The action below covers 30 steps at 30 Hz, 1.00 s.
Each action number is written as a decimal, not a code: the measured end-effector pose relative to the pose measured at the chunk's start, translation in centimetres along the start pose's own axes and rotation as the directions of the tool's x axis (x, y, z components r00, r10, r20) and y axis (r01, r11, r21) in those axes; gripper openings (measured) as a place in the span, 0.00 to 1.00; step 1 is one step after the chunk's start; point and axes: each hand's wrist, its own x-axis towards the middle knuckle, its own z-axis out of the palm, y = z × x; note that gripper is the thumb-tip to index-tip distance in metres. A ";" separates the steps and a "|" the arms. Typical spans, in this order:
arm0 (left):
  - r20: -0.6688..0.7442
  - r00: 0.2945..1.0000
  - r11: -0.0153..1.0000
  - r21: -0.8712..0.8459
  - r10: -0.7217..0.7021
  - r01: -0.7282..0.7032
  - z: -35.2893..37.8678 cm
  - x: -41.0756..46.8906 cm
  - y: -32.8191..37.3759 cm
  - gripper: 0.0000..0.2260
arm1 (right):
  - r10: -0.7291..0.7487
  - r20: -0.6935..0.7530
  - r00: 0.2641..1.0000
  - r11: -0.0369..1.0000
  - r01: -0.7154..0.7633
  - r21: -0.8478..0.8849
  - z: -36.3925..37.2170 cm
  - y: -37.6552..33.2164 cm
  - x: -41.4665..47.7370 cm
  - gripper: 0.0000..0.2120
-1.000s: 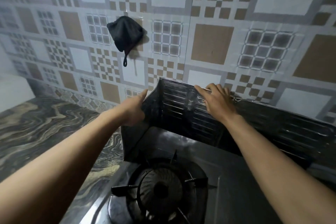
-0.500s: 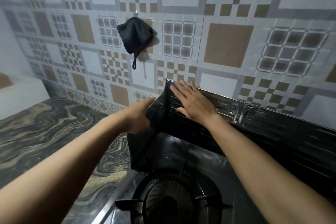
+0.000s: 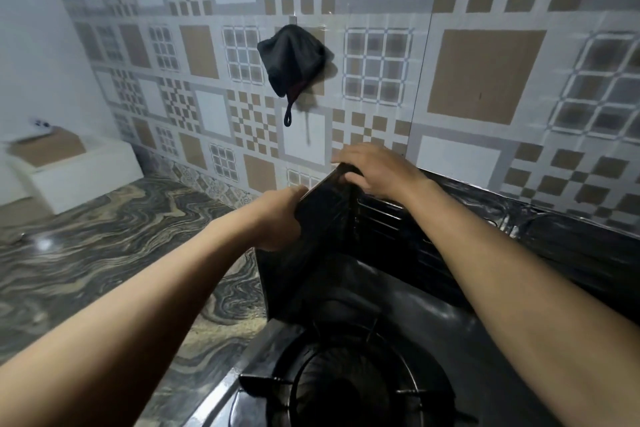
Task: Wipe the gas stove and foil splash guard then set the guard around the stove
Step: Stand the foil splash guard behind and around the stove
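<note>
The dark, ribbed foil splash guard [image 3: 491,236] stands along the tiled wall behind the gas stove [image 3: 429,333], with its left panel folded forward beside the burner [image 3: 349,388]. My left hand [image 3: 277,222] grips the outer face of that left panel near its top edge. My right hand [image 3: 377,168] lies over the top corner where the left panel meets the back panel, fingers curled on the rim. No cloth is in either hand.
A dark cloth [image 3: 291,59] hangs from a hook on the patterned tile wall [image 3: 485,76] above the guard. The marbled countertop [image 3: 104,253] stretches to the left. A white box-like unit [image 3: 79,170] sits at the far left.
My right hand slid left along the guard's top edge to the corner and closed over it. The left panel has swung forward, more edge-on. The camera has turned left.
</note>
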 end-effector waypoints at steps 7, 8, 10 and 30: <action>-0.005 0.999 0.999 0.014 0.044 -0.044 -0.2 -0.5 0.2 0.33 | 0.036 -0.058 0.998 0.999 -0.036 -0.005 0.0 -1.0 -0.2 0.18; 0.005 0.999 0.999 0.018 0.040 -0.040 -0.4 -0.6 0.0 0.41 | 0.050 -0.023 0.998 0.999 -0.050 0.013 0.1 -1.1 -0.4 0.24; 0.036 0.998 0.998 0.037 0.048 -0.049 -0.9 -1.1 -0.4 0.49 | 0.082 0.043 0.996 0.997 -0.082 0.002 0.5 -1.4 -1.0 0.39; -0.003 0.998 0.986 0.154 0.059 -0.058 -0.7 -0.8 0.7 0.35 | 0.066 0.008 0.998 0.985 -0.064 -0.159 3.7 -0.8 -4.7 0.52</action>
